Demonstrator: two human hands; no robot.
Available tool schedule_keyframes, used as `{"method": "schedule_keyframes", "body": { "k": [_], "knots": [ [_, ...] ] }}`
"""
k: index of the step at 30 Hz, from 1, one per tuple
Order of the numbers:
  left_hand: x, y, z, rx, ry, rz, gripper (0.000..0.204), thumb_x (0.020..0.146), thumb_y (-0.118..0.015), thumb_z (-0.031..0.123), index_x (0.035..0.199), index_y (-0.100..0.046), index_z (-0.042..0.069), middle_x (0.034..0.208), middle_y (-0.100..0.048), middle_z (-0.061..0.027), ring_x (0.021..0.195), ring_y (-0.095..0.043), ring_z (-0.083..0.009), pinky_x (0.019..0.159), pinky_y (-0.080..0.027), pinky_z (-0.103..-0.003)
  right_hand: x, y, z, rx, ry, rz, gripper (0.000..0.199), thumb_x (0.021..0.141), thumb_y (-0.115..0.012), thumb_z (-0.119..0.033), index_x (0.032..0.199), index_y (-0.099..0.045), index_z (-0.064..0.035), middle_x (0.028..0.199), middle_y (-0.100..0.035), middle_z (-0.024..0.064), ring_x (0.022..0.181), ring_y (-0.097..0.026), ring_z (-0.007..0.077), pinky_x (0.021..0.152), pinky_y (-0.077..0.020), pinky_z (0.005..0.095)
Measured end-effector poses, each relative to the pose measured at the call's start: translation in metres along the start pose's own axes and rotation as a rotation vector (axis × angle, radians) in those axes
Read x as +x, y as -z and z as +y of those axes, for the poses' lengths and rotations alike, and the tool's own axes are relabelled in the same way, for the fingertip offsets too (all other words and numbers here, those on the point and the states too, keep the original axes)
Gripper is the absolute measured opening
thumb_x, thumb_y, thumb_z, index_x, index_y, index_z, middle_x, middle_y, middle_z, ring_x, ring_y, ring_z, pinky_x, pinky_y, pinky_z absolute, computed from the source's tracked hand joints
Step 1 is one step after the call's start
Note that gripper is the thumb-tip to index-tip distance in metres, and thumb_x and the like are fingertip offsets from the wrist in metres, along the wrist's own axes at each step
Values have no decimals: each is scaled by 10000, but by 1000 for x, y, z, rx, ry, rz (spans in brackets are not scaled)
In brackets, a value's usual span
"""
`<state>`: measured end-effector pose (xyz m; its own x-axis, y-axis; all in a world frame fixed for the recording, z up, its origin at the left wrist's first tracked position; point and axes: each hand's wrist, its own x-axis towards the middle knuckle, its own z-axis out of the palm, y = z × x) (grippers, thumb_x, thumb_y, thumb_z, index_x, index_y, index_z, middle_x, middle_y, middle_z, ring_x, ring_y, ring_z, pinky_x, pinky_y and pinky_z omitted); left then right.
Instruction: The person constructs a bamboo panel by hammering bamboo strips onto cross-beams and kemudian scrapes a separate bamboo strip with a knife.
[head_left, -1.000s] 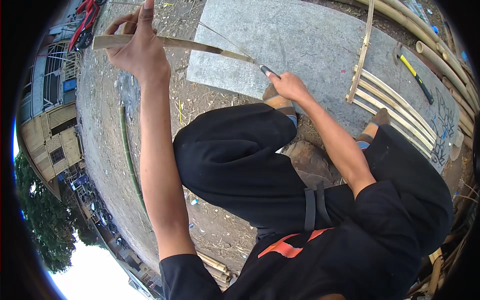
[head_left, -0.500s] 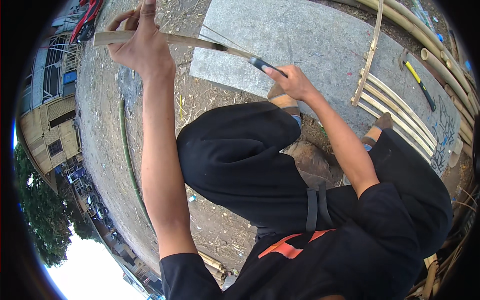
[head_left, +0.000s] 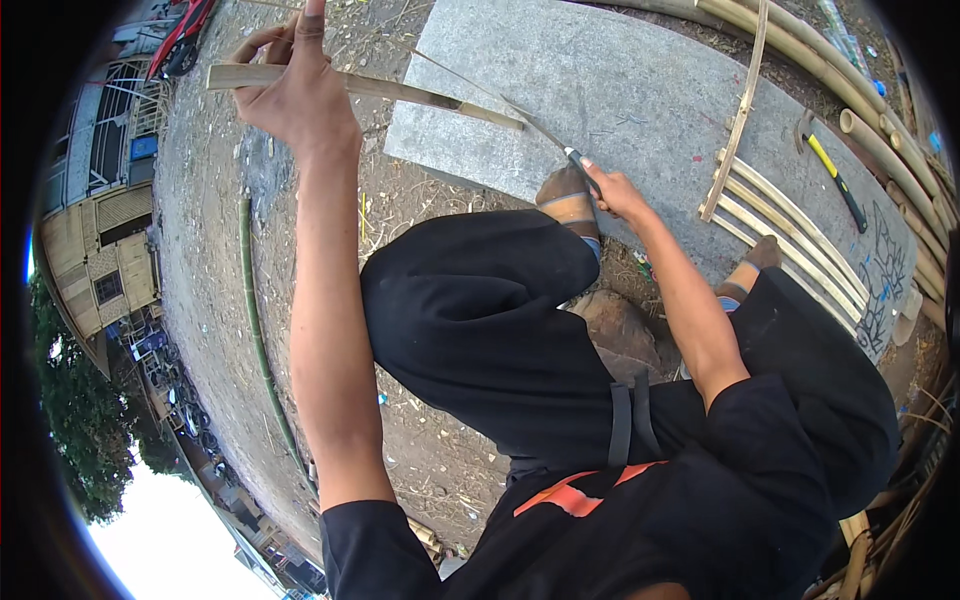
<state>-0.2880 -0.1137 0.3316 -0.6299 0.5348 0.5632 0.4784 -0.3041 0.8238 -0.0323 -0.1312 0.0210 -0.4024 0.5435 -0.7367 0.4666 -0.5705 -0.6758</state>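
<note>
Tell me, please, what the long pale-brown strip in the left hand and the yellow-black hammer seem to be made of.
Long pale-brown strip: likely bamboo, seemingly unvarnished, as its surface looks dull and tan; wood is possible. Yellow-black hammer: dull grey head, probably metal; bright-and-dark handle, perhaps plastic or rubber.

A red motorcycle shows at upper left; a leafy tree at lower left.
</note>
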Motion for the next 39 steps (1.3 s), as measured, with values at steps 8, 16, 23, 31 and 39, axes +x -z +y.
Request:
{"method": "schedule_keyframes", "body": {
  "k": [8,16,23,31,39],
  "knots": [
    [-4,-10,16,-141,94,17,293,812,-797,121,996,-572,82,859,-688,-47,634,-516,-48,536,-360,-199,-5,-24,-25,70,229,41,634,897,-516,-643,611,-531,-77,526,-467,-8,470,-431,98,456,-309,271],
    [-10,-22,27,-256,158,-2,284,834,-779,139,1006,-564,66,881,-710,-70,590,-469,-36,528,-348,-186,-17,-71,-115,192,944,517,511,834,-696,-495,853,-658,14,696,-642,82,666,-592,230,634,-458,379],
    [-14,-21,42,-228,185,-43,324,817,-793,128,1025,-565,30,786,-653,-31,585,-560,-78,521,-442,-204,-29,-84,-188,153,657,-117,427,779,-774,-434,805,-657,-24,626,-548,6,594,-510,105,557,-402,295],
    [28,1,86,-291,-114,60,261,821,-755,45,1000,-566,37,849,-717,-133,730,-693,-172,665,-570,-252,-28,-89,-190,1,703,-45,453,771,-772,-467,839,-702,-25,628,-580,37,611,-556,145,597,-443,321],
    [108,127,134,171,-630,467,198,807,-756,25,914,-589,26,831,-715,-169,661,-702,-195,587,-607,-247,-32,-80,-189,22,703,-12,448,768,-775,-466,847,-711,-30,637,-603,60,622,-580,169,620,-462,330]
  ]
}}
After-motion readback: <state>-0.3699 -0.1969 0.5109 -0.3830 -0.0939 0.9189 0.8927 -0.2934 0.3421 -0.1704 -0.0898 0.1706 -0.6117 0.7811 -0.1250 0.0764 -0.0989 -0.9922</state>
